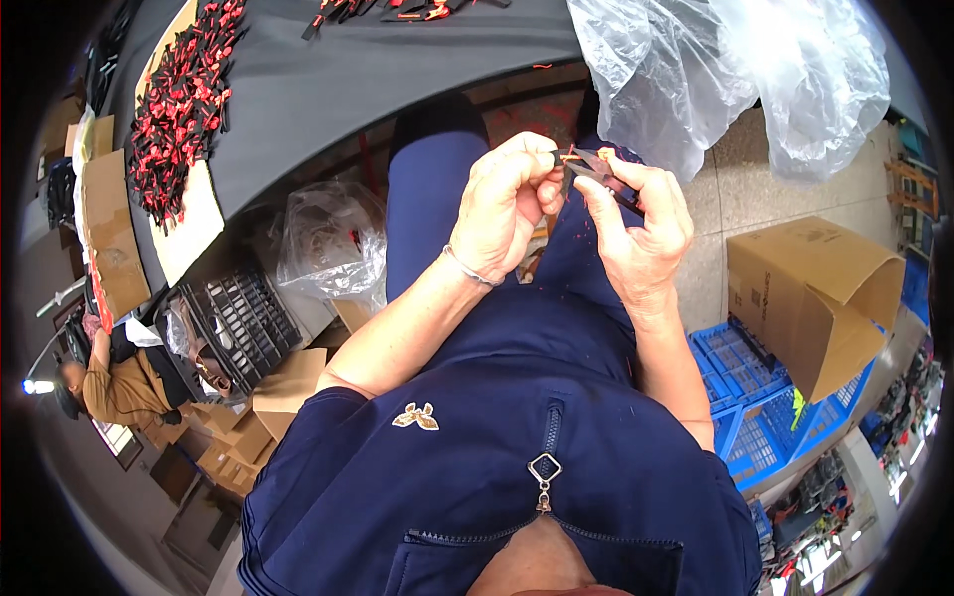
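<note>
My left hand (505,199) is closed, pinching a small black strip with red threads (563,155) between thumb and fingers above my lap. Close beside it, my right hand (644,228) grips thread snips (593,165) whose metal blades point toward the strip. The blade tips meet or nearly meet the red threads; whether they touch cannot be made out. Small red bits of thread are scattered on my dark blue trousers. On the grey table (328,74) ahead, a large heap of similar black-and-red strips (184,119) lies on a cardboard sheet at the left.
More strips (427,10) lie at the table's far side. Clear plastic (666,79) drapes off the right end. A cardboard box (795,288) stands on a blue crate (740,363) at right. At left are a plastic bag (333,243), a black crate (243,313) and another person (129,387).
</note>
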`<state>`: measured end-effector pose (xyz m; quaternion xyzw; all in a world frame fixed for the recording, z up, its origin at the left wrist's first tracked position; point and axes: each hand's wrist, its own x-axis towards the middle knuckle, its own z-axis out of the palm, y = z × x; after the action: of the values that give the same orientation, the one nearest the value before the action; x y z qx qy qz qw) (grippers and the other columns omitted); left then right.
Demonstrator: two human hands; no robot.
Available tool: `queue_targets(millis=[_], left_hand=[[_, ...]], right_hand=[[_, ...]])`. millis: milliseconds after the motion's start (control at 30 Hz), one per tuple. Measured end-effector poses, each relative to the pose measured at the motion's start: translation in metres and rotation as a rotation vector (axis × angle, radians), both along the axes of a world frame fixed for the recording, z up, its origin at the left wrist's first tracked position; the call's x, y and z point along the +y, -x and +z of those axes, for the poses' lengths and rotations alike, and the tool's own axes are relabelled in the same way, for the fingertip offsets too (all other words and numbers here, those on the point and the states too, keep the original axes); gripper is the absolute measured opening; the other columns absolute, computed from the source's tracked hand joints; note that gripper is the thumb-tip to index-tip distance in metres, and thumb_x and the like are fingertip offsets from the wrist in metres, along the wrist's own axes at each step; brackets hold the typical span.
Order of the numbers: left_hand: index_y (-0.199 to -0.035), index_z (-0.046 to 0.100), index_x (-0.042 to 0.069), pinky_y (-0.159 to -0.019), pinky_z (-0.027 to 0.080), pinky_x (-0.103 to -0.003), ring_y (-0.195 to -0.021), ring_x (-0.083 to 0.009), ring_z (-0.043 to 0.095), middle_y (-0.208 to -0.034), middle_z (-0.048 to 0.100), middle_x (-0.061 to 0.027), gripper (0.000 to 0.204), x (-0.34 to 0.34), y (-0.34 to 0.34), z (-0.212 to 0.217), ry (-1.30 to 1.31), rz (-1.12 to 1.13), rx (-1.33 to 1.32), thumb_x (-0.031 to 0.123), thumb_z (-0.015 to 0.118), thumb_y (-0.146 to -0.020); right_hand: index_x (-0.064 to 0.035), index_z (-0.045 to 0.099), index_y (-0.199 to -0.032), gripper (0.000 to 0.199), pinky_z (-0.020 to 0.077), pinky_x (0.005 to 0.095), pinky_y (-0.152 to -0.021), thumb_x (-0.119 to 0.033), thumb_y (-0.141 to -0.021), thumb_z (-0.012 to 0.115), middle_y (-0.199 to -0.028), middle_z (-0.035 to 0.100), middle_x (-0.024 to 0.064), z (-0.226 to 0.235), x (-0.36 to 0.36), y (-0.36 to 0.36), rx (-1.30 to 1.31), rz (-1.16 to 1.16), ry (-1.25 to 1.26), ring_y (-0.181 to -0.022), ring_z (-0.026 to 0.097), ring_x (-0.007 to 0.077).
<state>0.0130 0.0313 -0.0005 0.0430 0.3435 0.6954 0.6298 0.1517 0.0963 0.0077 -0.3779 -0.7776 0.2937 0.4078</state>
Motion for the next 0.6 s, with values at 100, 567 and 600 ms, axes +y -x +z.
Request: queue_targets(millis=[100, 567, 600], left_hand=[[-0.090, 0.056, 0.000, -0.062, 0.041, -0.027, -0.065, -0.0107, 0.048, -0.079, 0.055, -0.0057, 0.009, 0.001, -0.002, -0.001, 0.021, -0.024, -0.014, 0.007, 0.053, -0.086], [-0.080, 0.061, 0.003, -0.055, 0.044, -0.021, -0.059, -0.0078, 0.053, -0.075, 0.057, 0.0001, 0.004, 0.000, 0.001, 0.004, 0.024, -0.139, 1.017, 0.002, 0.063, -0.077], [-0.079, 0.061, 0.003, -0.055, 0.044, -0.022, -0.059, -0.0079, 0.054, -0.075, 0.058, -0.0015, 0.007, -0.001, 0.003, 0.005, -0.089, -0.136, 1.342, 0.000, 0.065, -0.074]], right_hand=[[-0.0031, 0.064, -0.093, 0.029, 0.0483, 0.0282, -0.061, -0.007, -0.070, 0.081, -0.077, 0.064, 0.0064, -0.011, -0.002, -0.003, 0.049, 0.041, 0.114, -0.065, 0.059, 0.0164], [0.0010, 0.061, -0.105, 0.025, 0.0438, 0.0177, -0.060, -0.012, -0.086, 0.070, -0.080, 0.062, -0.0003, -0.004, 0.011, -0.011, 0.313, 0.121, 1.153, -0.066, 0.055, 0.0040], [0.0010, 0.061, -0.105, 0.025, 0.0438, 0.0177, -0.060, -0.012, -0.086, 0.070, -0.080, 0.062, -0.0003, -0.005, 0.010, -0.009, 0.313, 0.117, 1.156, -0.066, 0.055, 0.0040]])
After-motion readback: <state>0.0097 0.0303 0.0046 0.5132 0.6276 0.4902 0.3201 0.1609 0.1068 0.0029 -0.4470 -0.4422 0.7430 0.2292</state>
